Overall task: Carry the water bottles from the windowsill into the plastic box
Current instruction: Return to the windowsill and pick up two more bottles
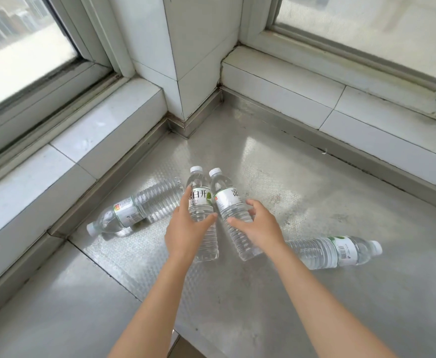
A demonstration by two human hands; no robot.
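Standing upright side by side on the metal windowsill (pixel 302 177), two water bottles take the middle of the view, their white caps tilted slightly away from each other. The left hand (pixel 183 228) reaches round the left standing bottle (pixel 198 200), with its fingers on the far left side of the label and the thumb spread across the near side; the fingers look curled about the bottle, though whether they press firmly on it is hard to tell. The right hand (pixel 261 226) is at the right standing bottle (pixel 228 202), fingers spread apart, thumb laid against the ribbed body and the other fingers bent past its right side. A third bottle (pixel 139 208) lies on its side to the left, cap pointing towards the tiled ledge (pixel 103 140). A fourth bottle (pixel 333 251) lies to the right, just behind the right wrist, cap pointing right.
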